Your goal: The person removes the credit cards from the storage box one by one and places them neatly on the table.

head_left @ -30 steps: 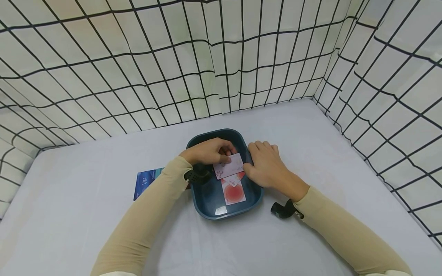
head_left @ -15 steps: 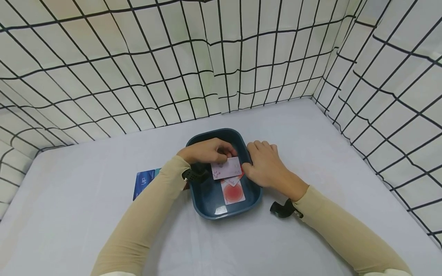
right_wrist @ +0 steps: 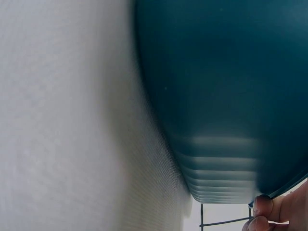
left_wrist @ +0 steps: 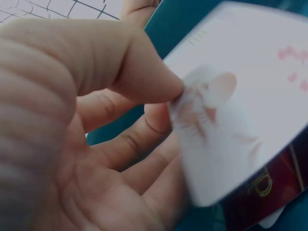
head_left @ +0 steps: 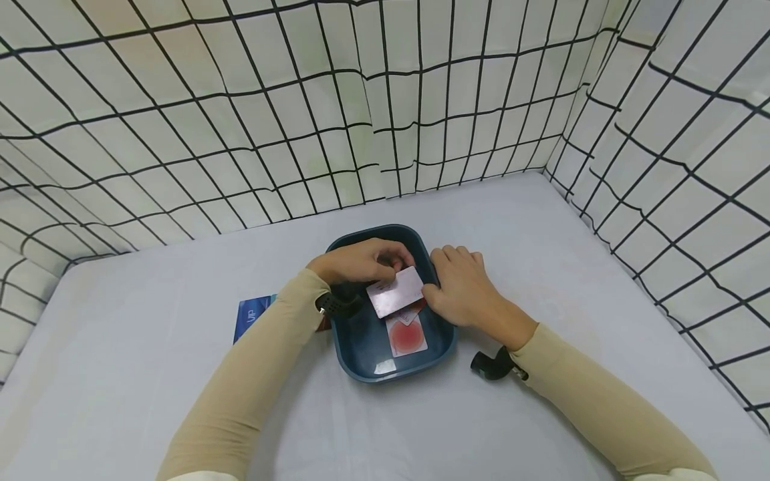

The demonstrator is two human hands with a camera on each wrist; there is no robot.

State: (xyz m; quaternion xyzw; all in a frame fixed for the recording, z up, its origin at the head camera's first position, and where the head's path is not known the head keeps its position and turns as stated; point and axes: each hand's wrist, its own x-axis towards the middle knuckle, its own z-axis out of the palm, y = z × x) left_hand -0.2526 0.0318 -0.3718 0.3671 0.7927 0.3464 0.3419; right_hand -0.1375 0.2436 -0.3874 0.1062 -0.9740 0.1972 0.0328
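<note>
My left hand (head_left: 369, 259) reaches over the dark blue plastic tray (head_left: 355, 354) and pinches a pale pinkish-white card (head_left: 395, 292) by its edge between thumb and fingers. Up close in the left wrist view, the card (left_wrist: 250, 62) carries pink blossoms and blurred marks. Below it lie a card with a big red circle (head_left: 407, 336) and a dark red card with gold lettering (left_wrist: 281, 187). My right hand (head_left: 466, 284) grips the tray's right rim; in the right wrist view its fingertips (right_wrist: 262, 207) show at the rim beside the outer wall.
A blue card (head_left: 249, 314) lies on the white tabletop (head_left: 144, 347) left of the tray, partly under my left forearm, with a bit of a reddish-brown thing (head_left: 325, 325) showing near it. Black wire grid panels (head_left: 373, 127) rise behind the table and along the right.
The pale card dips and turns level, then tips up at an angle with light glaring off it, still in my left fingers. My right hand stays on the rim.
</note>
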